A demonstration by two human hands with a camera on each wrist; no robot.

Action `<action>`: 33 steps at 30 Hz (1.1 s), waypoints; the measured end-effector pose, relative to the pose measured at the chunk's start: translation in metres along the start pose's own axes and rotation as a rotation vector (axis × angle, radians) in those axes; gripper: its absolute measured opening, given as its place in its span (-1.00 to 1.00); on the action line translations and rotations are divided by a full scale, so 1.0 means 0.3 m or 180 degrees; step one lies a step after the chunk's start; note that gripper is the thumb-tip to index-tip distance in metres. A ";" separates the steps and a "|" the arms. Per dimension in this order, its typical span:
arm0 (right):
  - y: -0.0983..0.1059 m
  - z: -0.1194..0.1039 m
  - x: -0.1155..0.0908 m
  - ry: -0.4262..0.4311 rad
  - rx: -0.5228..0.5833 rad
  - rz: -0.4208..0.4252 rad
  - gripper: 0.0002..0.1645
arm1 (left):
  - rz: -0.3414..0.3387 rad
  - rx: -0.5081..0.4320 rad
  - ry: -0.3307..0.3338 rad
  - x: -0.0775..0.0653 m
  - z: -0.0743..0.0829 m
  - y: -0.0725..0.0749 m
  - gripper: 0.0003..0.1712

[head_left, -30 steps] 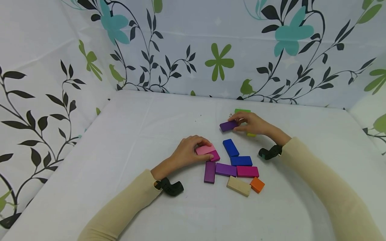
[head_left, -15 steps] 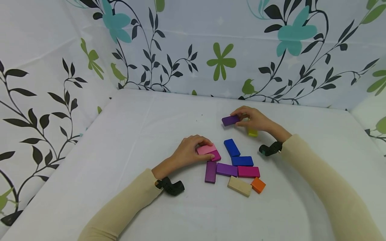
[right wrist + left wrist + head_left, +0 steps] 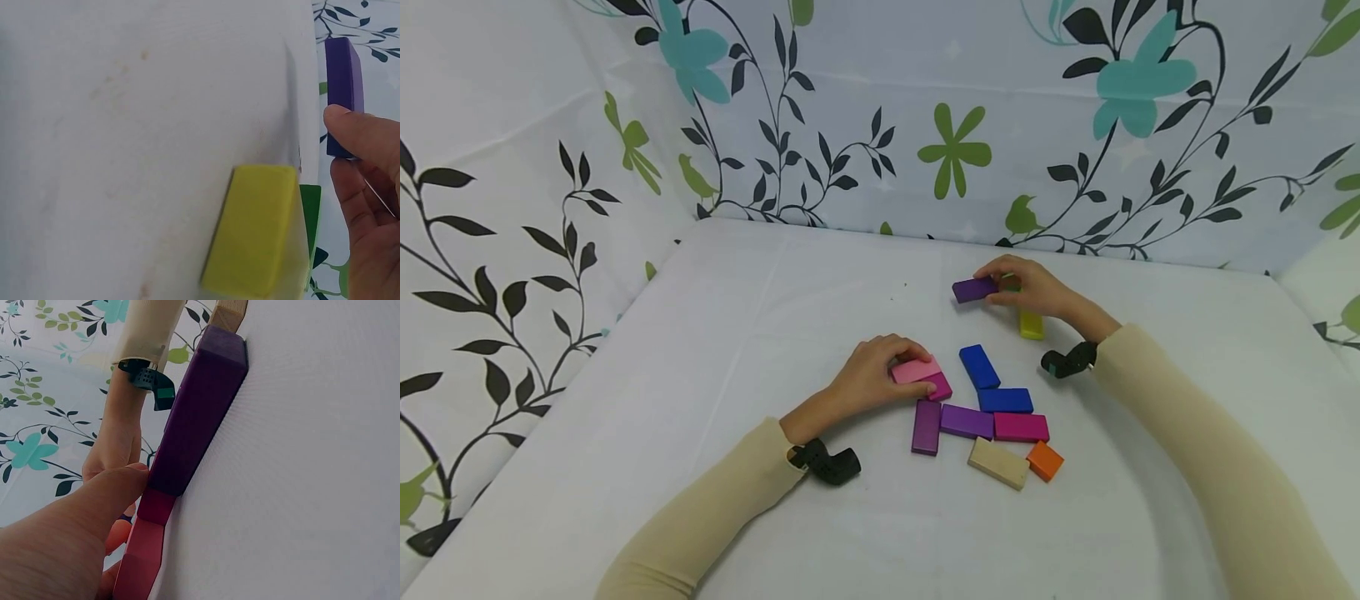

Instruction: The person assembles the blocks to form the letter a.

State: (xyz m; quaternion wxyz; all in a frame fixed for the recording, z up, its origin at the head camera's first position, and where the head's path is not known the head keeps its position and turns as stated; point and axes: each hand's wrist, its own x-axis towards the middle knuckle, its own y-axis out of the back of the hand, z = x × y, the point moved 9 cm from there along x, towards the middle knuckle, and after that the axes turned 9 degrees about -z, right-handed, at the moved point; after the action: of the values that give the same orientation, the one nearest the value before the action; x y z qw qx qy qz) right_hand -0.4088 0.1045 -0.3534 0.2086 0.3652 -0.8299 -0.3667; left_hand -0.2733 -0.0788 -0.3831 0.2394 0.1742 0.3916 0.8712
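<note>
One purple block (image 3: 972,290), probably light, stiff and best taken across its width, is pinched by the right grip (image 3: 1028,288) beyond and left of the yellow block (image 3: 1032,327), while a pink block (image 3: 914,371) is held by the left grip (image 3: 874,369).

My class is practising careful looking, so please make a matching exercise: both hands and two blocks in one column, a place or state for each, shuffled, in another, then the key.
Column one
1. left hand
2. right hand
3. orange block
4. yellow block

Column two
A. lies at one end of the beige block
B. pinches a dark purple block
C. lies near the green block
D. grips a light pink block

Right pairs: 1-D, 2-B, 3-A, 4-C
</note>
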 end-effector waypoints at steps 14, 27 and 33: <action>0.019 0.005 0.036 -0.0123 -0.0178 -0.0018 -0.53 | 0.0006 -0.0023 -0.0033 -0.003 0.006 0.008 -0.56; 0.012 0.066 0.042 -0.0360 -0.0157 -0.0038 -0.54 | -0.0016 -0.0014 0.0007 -0.001 -0.001 -0.001 -0.55; 0.011 0.066 0.049 -0.0413 -0.0248 -0.0031 -0.54 | 0.0001 0.0021 -0.0019 -0.002 0.002 0.005 -0.54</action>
State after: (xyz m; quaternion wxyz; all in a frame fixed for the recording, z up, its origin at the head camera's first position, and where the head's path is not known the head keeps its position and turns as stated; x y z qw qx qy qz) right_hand -0.4320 0.1038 -0.3626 0.1666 0.3364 -0.8250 -0.4225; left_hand -0.2727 -0.0796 -0.3817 0.2399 0.1777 0.3937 0.8694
